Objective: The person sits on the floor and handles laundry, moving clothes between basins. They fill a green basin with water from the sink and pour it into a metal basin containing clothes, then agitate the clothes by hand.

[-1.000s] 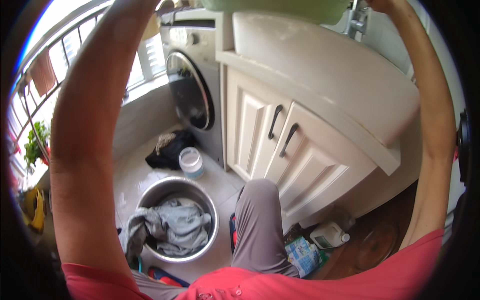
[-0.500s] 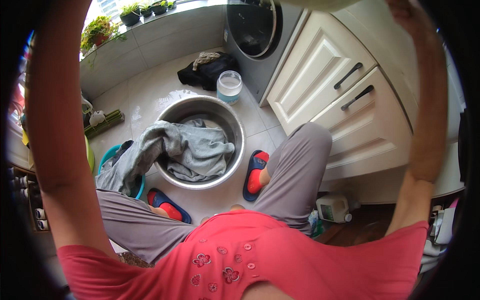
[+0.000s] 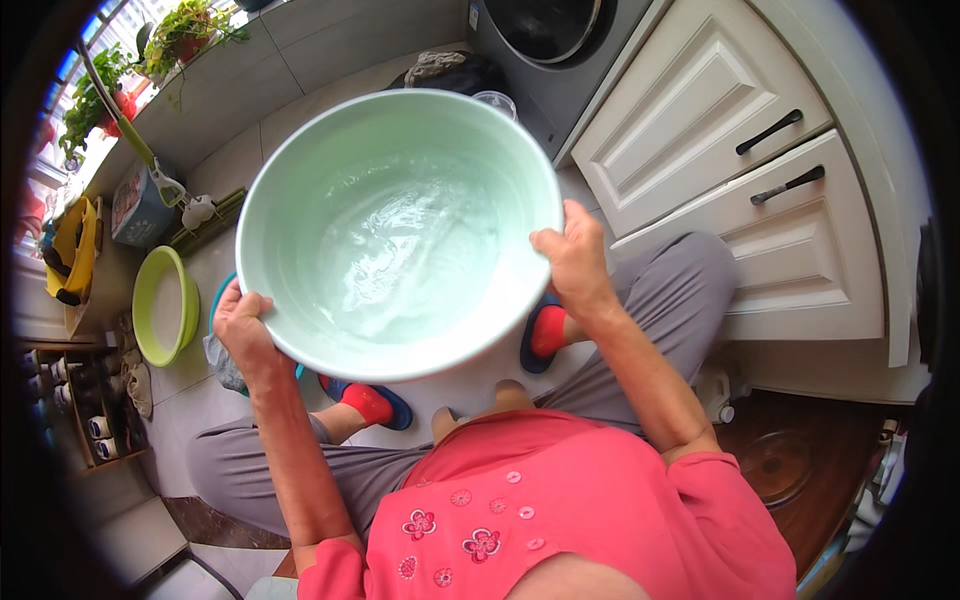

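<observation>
A wide pale green basin (image 3: 265, 215) with water in it is held up between my two hands, slightly tilted toward me. My left hand (image 3: 246, 330) grips its rim at the lower left, thumb over the edge. On the right side of the same rim my right hand (image 3: 577, 262) is closed, thumb on top. Ripples and bright reflections run across the water (image 3: 400, 240). The metal basin seen earlier is hidden by the green one. A bit of grey cloth (image 3: 224, 364) shows below my left hand, by a teal basin (image 3: 219, 293).
At the left stand a lime-green basin (image 3: 140, 310) and a shoe rack (image 3: 85, 400). Beyond are potted plants (image 3: 185, 35) on a ledge. A washing machine (image 3: 635, 45), a dark bundle (image 3: 460, 72) and a clear jar (image 3: 497, 101) sit at the back. White cabinets (image 3: 700, 130) line the right.
Both raised arms have come down, bringing the water-filled green basin from the top edge into the middle of the view. It now covers the metal basin and most of the grey cloth.
</observation>
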`<state>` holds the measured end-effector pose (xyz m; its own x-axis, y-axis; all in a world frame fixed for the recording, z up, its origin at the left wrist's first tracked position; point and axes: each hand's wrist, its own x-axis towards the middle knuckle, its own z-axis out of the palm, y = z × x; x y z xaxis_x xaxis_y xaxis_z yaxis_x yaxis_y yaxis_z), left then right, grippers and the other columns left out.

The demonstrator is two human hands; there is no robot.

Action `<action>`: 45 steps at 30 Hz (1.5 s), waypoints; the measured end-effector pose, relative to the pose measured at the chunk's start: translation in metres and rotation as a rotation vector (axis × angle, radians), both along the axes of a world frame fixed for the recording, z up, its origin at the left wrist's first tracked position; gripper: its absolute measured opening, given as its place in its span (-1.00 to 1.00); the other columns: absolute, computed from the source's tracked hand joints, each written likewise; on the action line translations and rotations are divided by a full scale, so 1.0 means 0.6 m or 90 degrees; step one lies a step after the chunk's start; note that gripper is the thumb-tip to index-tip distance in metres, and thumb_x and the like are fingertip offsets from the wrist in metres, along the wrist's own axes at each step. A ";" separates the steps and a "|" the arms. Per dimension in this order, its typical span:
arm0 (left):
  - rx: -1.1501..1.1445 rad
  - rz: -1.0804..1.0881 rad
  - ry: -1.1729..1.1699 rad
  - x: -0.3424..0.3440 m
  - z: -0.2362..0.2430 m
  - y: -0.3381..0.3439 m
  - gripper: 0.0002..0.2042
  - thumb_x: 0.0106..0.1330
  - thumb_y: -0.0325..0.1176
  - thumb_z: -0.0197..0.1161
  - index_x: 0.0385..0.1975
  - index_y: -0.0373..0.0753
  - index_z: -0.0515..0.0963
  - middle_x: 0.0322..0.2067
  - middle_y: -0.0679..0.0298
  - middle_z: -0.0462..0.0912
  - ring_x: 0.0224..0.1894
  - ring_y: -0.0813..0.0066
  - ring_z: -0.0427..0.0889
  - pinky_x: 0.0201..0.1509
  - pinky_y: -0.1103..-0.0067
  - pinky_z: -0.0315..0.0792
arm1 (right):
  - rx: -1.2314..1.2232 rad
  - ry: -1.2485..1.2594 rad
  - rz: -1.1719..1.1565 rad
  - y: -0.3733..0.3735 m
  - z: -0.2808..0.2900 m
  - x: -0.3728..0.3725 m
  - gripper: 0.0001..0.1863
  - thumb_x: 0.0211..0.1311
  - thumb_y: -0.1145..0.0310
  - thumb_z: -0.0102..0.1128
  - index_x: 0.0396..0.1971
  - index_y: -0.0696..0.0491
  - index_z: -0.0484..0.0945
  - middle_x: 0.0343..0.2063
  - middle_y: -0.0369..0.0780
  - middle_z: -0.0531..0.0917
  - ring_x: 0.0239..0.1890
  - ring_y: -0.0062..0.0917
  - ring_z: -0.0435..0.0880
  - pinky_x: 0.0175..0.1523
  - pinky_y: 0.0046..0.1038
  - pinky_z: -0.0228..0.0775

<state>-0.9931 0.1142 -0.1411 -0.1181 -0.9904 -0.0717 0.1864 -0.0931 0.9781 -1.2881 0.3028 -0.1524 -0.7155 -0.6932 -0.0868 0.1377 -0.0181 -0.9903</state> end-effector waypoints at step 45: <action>-0.279 -0.313 -0.599 -0.266 0.126 -0.027 -0.49 0.36 0.07 0.03 -0.16 -0.36 0.54 -0.28 0.22 0.56 -0.17 0.48 0.43 0.05 0.57 0.26 | 0.268 -0.868 0.246 0.064 -0.204 0.156 -0.87 0.12 0.30 0.08 -0.48 0.02 0.39 -0.74 -0.40 0.24 -0.76 -0.72 0.02 -0.66 -0.61 -0.21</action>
